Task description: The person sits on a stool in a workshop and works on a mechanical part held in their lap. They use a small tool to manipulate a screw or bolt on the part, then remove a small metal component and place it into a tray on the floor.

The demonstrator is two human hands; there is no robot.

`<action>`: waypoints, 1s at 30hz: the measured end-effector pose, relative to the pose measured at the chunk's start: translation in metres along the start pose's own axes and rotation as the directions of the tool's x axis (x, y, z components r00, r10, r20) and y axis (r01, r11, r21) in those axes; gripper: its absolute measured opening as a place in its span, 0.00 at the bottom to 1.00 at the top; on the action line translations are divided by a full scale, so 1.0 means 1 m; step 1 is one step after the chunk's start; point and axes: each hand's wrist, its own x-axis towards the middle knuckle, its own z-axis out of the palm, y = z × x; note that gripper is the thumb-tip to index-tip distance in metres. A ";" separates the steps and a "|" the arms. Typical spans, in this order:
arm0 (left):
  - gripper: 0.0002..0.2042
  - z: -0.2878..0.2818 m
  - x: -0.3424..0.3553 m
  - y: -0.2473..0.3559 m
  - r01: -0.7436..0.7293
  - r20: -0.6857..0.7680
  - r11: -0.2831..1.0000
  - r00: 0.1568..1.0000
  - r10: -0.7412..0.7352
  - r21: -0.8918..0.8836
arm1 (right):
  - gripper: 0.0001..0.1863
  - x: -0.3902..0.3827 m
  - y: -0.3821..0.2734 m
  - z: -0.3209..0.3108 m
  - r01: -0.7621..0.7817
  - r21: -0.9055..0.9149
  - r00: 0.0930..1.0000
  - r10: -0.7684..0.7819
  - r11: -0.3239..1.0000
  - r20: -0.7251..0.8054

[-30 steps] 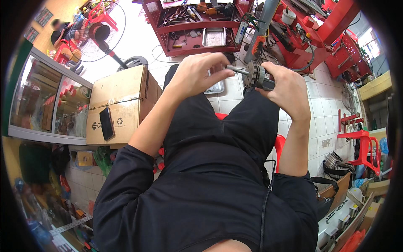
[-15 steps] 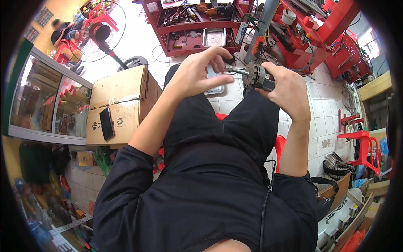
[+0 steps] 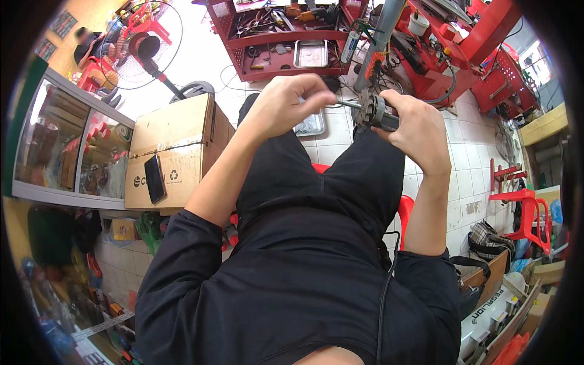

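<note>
Metal motor part (image 3: 378, 112), seemingly one; two hands

The motor part (image 3: 376, 113) sits in the right hand (image 3: 413, 131), above the knees, with the left hand (image 3: 286, 106) just to its left at the shaft. A metal tray (image 3: 311, 125) lies on the floor beneath them. Left of the legs stands a cardboard box (image 3: 176, 143) with a phone (image 3: 154, 177) on it. The tool shelf (image 3: 286, 36) stands beyond the hands.

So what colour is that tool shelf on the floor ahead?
Red; the tool shelf shows best in the head view.
</note>
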 end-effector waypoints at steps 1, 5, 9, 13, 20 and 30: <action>0.10 0.000 -0.001 -0.006 0.054 0.011 0.999 0.998 -0.054 -0.009 | 0.26 0.000 -0.001 0.000 0.020 0.012 1.000 -0.020 1.000 -0.020; 0.11 0.010 -0.001 -0.001 -0.052 -0.110 0.987 0.993 0.035 -0.155 | 0.26 0.000 -0.001 0.000 0.039 0.032 0.999 -0.038 0.999 -0.037; 0.15 0.005 0.000 0.002 -0.043 -0.027 0.995 0.999 0.045 0.085 | 0.28 0.000 0.000 0.001 0.026 0.025 0.999 -0.025 0.999 -0.020; 0.15 0.001 -0.001 -0.014 -0.014 0.028 0.995 1.000 0.012 0.101 | 0.28 0.000 -0.002 -0.001 0.013 0.028 1.000 -0.012 1.000 -0.007; 0.17 0.000 -0.001 0.005 0.043 0.011 0.982 0.999 -0.046 0.185 | 0.24 -0.001 0.000 -0.001 0.042 0.013 0.998 -0.042 0.999 -0.041; 0.17 0.000 -0.002 0.009 0.023 0.015 0.985 1.000 -0.026 0.172 | 0.21 -0.001 0.001 0.001 0.041 0.030 0.998 -0.039 0.999 -0.055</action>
